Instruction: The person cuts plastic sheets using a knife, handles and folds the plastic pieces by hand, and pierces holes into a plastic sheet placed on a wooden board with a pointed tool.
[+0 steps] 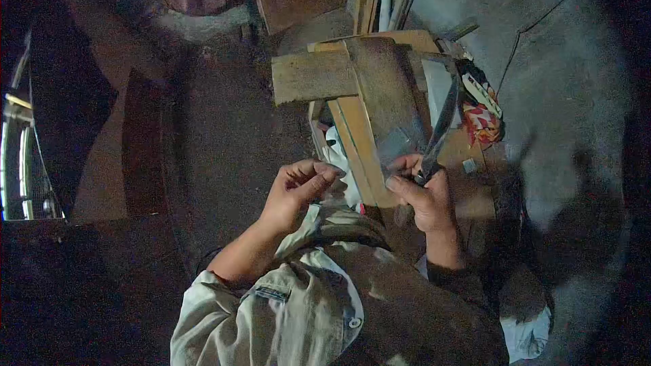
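Observation:
My left hand (298, 193) is closed in a pinch in front of my chest, thumb against fingertips. What it pinches, if anything, is too small to make out. To its right, my right hand (426, 193) is closed around the lower end of a long, dark knife-like tool (442, 122), which points up and away from me. The thumb and forefinger of that hand come close together, with a small greyish, see-through piece (395, 146) just beyond them. Below and between the hands lies white material (336, 152), partly hidden by my left fingers.
Beyond my hands stands a wooden bench or box with a crosswise board (315, 76). A red and white patterned bundle (483, 122) lies at its right. Poles and strips (384, 0) lean behind it. A bright window (17, 163) shows at far left; the surroundings are dark.

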The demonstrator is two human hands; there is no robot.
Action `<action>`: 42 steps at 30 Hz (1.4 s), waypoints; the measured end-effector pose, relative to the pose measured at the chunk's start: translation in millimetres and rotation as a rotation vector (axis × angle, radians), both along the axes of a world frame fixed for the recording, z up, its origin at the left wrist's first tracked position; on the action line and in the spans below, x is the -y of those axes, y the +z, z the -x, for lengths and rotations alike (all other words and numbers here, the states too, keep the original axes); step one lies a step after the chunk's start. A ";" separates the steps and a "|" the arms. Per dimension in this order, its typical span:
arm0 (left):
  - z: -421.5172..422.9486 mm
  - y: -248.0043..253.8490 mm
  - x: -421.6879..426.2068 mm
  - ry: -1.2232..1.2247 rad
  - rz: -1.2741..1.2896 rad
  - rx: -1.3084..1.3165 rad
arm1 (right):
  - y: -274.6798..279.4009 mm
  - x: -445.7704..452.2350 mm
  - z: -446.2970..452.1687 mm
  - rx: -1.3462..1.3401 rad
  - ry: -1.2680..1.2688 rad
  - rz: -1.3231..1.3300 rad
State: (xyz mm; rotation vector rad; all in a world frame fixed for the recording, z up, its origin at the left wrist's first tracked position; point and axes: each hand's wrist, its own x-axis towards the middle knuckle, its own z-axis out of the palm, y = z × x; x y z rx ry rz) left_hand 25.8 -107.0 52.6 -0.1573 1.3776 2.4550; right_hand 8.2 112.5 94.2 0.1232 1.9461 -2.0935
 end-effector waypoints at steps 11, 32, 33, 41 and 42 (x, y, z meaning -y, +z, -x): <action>2.1 -0.2 -10.8 0.007 0.089 -0.054 | -3.2 1.6 -3.4 -0.052 0.158 -0.064; 2.9 -1.2 -17.9 -0.043 0.121 0.072 | 1.9 -31.0 -17.4 -0.310 0.136 -0.420; 3.6 0.6 -15.7 -0.026 0.103 0.102 | 12.2 -35.5 -19.7 -0.304 0.193 -0.548; 10.9 -1.9 -5.4 0.042 -0.044 0.083 | 23.2 -41.7 -35.9 -0.414 0.308 -0.870; 10.6 -0.4 -6.7 0.057 -0.051 0.094 | 21.4 -42.8 -35.6 -0.451 0.309 -0.915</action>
